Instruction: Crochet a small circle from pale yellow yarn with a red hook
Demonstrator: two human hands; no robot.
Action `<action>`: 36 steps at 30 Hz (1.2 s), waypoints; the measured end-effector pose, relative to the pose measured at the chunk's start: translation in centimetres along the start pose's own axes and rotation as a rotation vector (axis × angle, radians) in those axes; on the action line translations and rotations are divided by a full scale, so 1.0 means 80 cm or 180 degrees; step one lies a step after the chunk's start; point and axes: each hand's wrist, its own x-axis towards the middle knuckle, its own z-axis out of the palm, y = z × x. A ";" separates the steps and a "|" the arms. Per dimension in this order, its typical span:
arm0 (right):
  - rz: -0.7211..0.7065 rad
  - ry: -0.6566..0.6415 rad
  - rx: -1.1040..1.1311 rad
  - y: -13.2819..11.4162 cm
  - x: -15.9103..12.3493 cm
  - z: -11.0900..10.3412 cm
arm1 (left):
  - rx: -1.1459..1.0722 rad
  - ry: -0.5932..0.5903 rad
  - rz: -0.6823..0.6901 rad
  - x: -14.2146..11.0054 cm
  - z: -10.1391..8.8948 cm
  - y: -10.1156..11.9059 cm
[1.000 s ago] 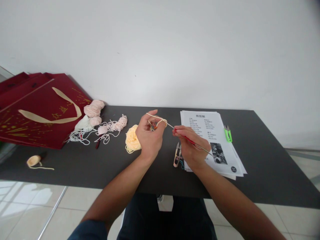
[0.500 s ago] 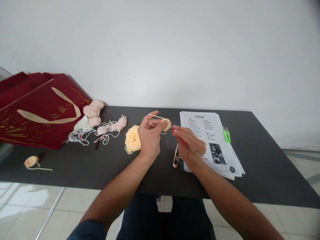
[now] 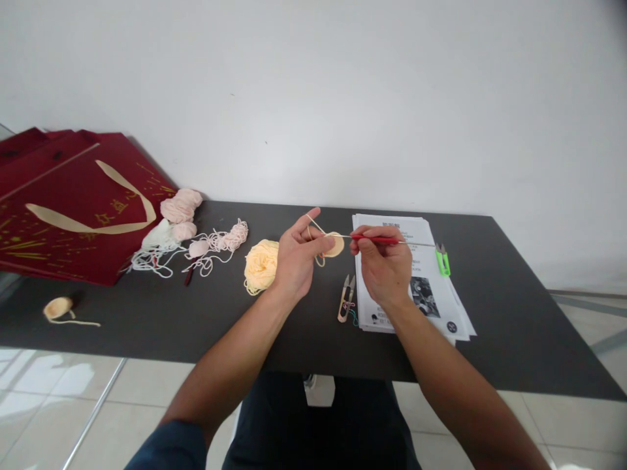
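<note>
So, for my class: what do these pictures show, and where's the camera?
There's no machine, only a person's two bare hands. One camera, worn on the head, looks forward and down. The left hand holds a small round yarn piece; the right hand holds a thin tool with a red grip. On the dark table lie a yellow yarn ball, pale snips, printed papers with green snips at their edge, and pink yarn and white yarn. A dark red bag is at far left.
</note>
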 end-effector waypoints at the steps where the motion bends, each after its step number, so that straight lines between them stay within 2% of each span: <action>1: -0.0026 -0.0059 -0.0066 -0.003 0.004 -0.004 | 0.0111 -0.0018 -0.0010 0.000 0.000 0.000; 5: -0.0494 -0.0133 -0.0742 -0.017 0.007 -0.009 | 0.0607 0.0109 0.0093 0.002 -0.002 -0.001; 9: -0.0855 -0.0120 -0.1093 -0.024 -0.001 -0.001 | 0.1100 0.0260 0.0593 0.001 -0.001 -0.003; 14: -0.0292 0.0111 -0.0629 -0.023 -0.002 -0.001 | 0.1052 0.0068 0.0781 0.001 -0.002 -0.004; 18: 0.0000 0.0057 -0.0125 -0.022 0.004 -0.006 | 0.0794 -0.0216 0.0565 0.005 -0.006 -0.002; 23: 0.0210 0.0124 0.0031 -0.031 0.006 -0.002 | 0.0529 -0.0420 0.0320 0.005 -0.008 0.004; 30: 0.0762 0.0077 0.0436 -0.024 0.008 -0.001 | 0.0459 -0.0494 0.0400 0.002 -0.006 0.002; 33: 0.0971 0.0227 0.0502 -0.016 0.002 0.006 | 0.0504 -0.0492 0.0469 0.001 -0.005 -0.002; 36: 0.0938 0.0397 0.0477 -0.012 -0.006 0.015 | 0.0617 -0.0401 0.0553 0.001 -0.005 -0.003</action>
